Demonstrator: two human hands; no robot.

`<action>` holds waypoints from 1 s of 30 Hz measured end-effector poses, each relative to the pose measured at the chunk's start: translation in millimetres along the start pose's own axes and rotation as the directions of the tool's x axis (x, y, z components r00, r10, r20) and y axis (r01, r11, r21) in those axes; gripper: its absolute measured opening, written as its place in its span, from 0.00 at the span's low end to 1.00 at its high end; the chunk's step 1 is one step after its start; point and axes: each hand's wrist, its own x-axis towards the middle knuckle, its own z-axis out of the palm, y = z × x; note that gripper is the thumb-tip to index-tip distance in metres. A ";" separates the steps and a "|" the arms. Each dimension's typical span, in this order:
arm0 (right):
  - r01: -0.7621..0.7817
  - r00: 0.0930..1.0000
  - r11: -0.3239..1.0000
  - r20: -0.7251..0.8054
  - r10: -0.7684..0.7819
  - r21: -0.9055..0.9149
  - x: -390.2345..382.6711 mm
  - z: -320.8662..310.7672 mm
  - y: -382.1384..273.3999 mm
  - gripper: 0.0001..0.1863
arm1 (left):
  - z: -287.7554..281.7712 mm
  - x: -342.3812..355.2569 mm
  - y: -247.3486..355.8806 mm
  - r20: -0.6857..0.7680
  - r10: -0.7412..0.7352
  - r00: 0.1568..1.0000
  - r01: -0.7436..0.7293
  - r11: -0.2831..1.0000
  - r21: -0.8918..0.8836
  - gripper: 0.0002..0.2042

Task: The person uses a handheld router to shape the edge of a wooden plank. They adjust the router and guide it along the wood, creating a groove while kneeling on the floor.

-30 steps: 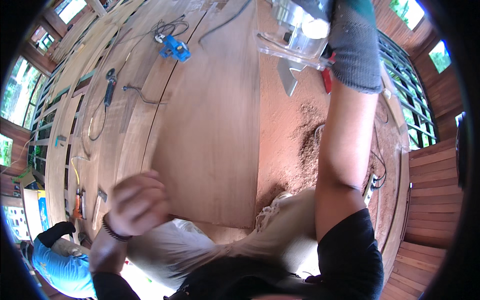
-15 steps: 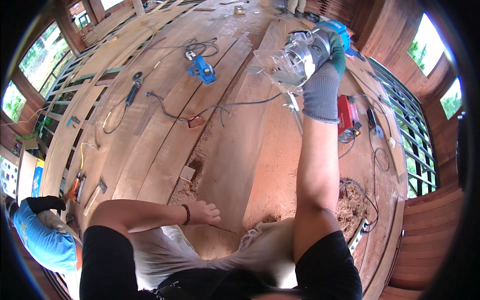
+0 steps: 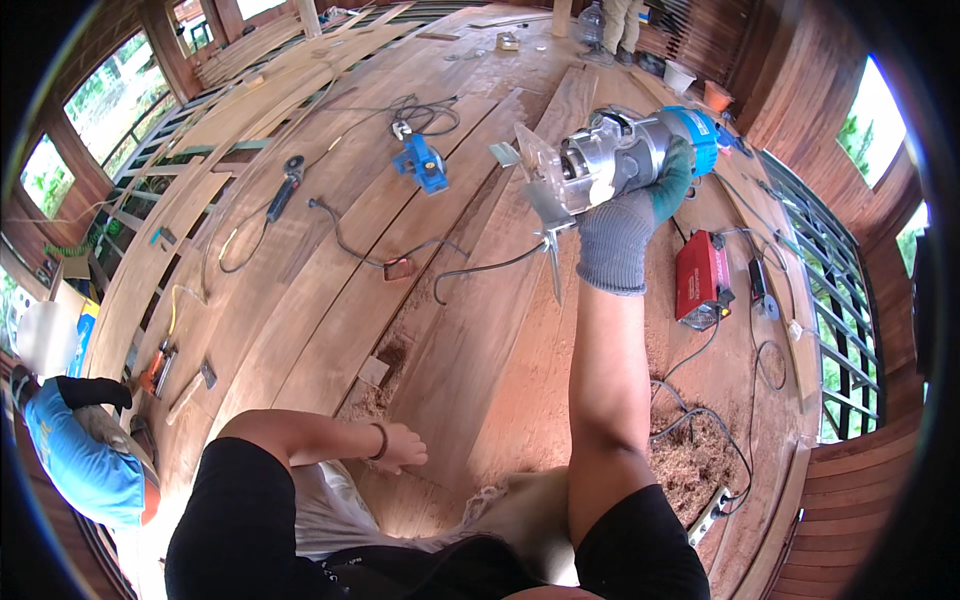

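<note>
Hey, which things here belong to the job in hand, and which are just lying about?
In hand:
teal-and-silver router, held in the gloved right grip

Apparently just lying about:
blue power tool
angle grinder
wooden-handled tool
orange hand tool
red boxy machine

Long brown planks cover the floor (image 3: 330,310), with gaps showing between the boards at the far left. A dark grid of bars (image 3: 826,285) runs along the right side — plank walls (image 3: 855,525) rise beyond — and bright daylight fills the windows (image 3: 868,125), with greenery outside
</note>
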 end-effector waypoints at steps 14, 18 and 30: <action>0.044 0.977 0.909 0.206 0.046 -0.414 -15.4 -22.8 48.3 0.16 | -310.8 49.1 -26.2 -0.442 -0.759 0.478 -0.744 -0.082 -0.664 0.45; -0.056 0.947 0.826 0.231 0.221 -0.561 -43.3 -40.3 67.2 0.21 | -305.0 40.5 -22.7 -0.590 -0.678 0.438 -0.899 -0.318 -0.301 0.44; 0.232 0.346 0.167 0.241 0.907 -0.958 -83.8 -53.2 74.1 0.26 | -291.0 -39.3 -68.6 -0.458 -0.852 -0.256 -0.961 0.171 0.220 0.33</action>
